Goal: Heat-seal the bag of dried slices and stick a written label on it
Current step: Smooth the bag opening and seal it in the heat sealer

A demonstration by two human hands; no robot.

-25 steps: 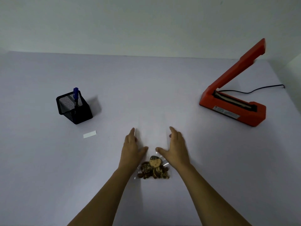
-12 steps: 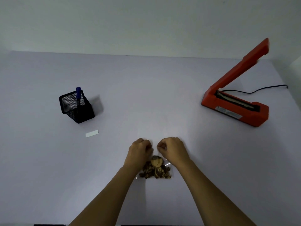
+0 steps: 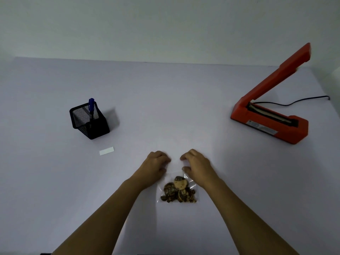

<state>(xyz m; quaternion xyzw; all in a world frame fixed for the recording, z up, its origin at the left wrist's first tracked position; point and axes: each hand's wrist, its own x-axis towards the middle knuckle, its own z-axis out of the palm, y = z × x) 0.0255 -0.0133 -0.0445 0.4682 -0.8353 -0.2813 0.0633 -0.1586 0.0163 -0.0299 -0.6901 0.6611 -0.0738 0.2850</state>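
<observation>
A clear plastic bag lies flat on the table near me, with brown dried slices bunched at its near end. My left hand and my right hand rest with curled fingers on the bag's far, open end, one at each side. An orange heat sealer stands at the right with its arm raised. A small white label lies on the table to the left. A blue pen stands in a black mesh holder.
The sealer's black cord runs off to the right edge. The pale table ends at a plain wall behind.
My hands went from flat and spread on the bag to curled at its far end, and they have since moved slightly apart. The view shifted a little.
</observation>
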